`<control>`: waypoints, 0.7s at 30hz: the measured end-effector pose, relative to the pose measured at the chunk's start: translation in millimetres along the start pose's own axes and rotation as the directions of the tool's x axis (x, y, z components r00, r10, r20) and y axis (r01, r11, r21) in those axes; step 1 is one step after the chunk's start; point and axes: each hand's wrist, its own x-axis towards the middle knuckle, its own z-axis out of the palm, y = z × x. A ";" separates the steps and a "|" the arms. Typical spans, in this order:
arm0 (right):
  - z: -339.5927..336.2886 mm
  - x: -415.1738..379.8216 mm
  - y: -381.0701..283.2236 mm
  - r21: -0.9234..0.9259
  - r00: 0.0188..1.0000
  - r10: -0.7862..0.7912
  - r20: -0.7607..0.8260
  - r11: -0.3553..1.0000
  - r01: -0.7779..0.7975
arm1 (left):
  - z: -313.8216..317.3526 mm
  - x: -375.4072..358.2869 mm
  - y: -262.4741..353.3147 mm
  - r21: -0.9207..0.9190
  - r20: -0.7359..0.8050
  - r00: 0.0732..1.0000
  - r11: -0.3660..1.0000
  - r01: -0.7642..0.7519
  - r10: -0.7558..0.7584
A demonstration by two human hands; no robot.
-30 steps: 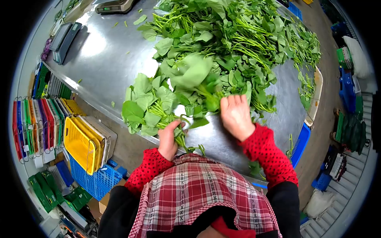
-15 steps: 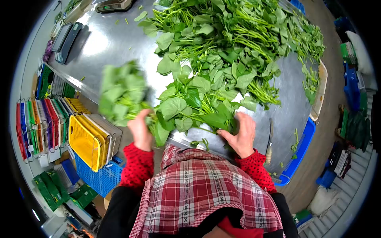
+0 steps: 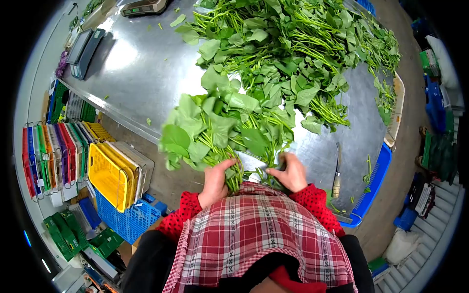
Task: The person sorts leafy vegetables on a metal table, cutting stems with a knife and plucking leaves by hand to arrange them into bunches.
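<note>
Far left of the big leaf pile (image 3: 298, 53): a row of crates in many colors (image 3: 56, 156), tipped on their sides. Next, still left of the pile, a gray scale (image 3: 84, 53) on the shiny metal surface (image 3: 146, 85). Nearer the person than the pile and off to its left, yellow baskets (image 3: 105, 176) by a blue crate (image 3: 122, 215). Then, just on the person's side of the pile, a green bunch (image 3: 188, 127) with floppy leaves, stems pointing back at the checked apron (image 3: 244, 229). Around those stems, the left hand (image 3: 215, 181), clamped with thumb and fingers. Beside that bunch, more leafy stems (image 3: 256, 139), close to the pile. At their bottom ends, the right hand (image 3: 291, 173), thumb toward the stems; cannot tell if pinched tight. Right of the pile and nearer the person, a thin curved knife (image 3: 336, 183) with a wooden handle, lying on the surface. Past the knife, a blue tray (image 3: 377, 183). Just right of the pile, a pale tray (image 3: 398, 115).
</note>
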 end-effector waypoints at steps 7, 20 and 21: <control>-74.8 -51.1 -0.2 0.322 0.977 0.198 -0.074 0.932 -0.165 | -0.9 -0.3 11.1 -0.012 0.034 0.991 0.991 -0.130 0.130; -10.9 104.5 -12.3 -0.181 0.794 -0.457 -0.401 0.889 0.421 | 8.3 16.2 -15.2 0.009 0.085 0.996 1.000 -0.010 0.009; -4.9 100.2 -12.6 -0.210 0.837 -0.403 -0.370 0.914 0.347 | 14.2 13.7 -16.4 -0.018 0.075 0.997 1.000 0.016 -0.015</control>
